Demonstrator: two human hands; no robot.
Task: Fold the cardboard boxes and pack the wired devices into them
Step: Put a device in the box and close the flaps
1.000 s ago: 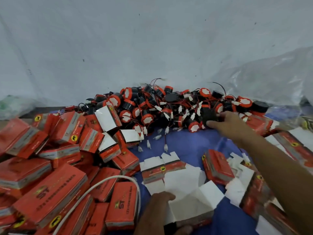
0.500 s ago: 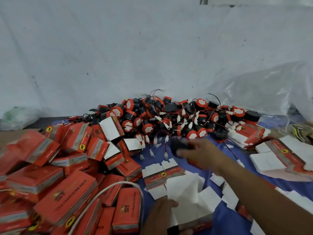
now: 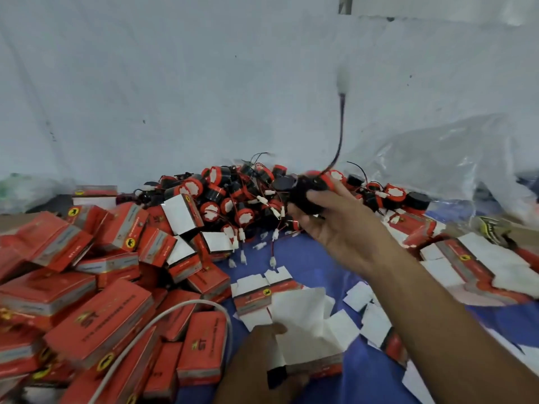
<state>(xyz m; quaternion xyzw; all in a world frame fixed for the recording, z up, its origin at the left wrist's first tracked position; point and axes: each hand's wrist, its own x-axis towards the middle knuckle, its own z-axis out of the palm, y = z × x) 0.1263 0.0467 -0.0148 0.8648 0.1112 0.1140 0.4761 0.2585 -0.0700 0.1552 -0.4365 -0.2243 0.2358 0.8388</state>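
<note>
My right hand [image 3: 344,228] grips a black and red wired device [image 3: 306,193] above the blue sheet, in front of the device pile. Its wire [image 3: 339,126] swings upward, ending in a blurred white plug. My left hand [image 3: 262,363] holds an open cardboard box [image 3: 309,339] at the bottom centre, white flaps spread upward. Behind lies a heap of red and black wired devices [image 3: 233,199] with white connectors.
Many closed red boxes [image 3: 96,316] are piled at the left, with a white cable [image 3: 163,325] looped over them. Flat unfolded boxes [image 3: 478,272] lie at the right on the blue sheet [image 3: 309,258]. A clear plastic bag [image 3: 437,164] sits back right against the white wall.
My right hand took a device from the pile, drew it toward me, then lifted it; its wire now whips upward. The left hand stays on the open box.
</note>
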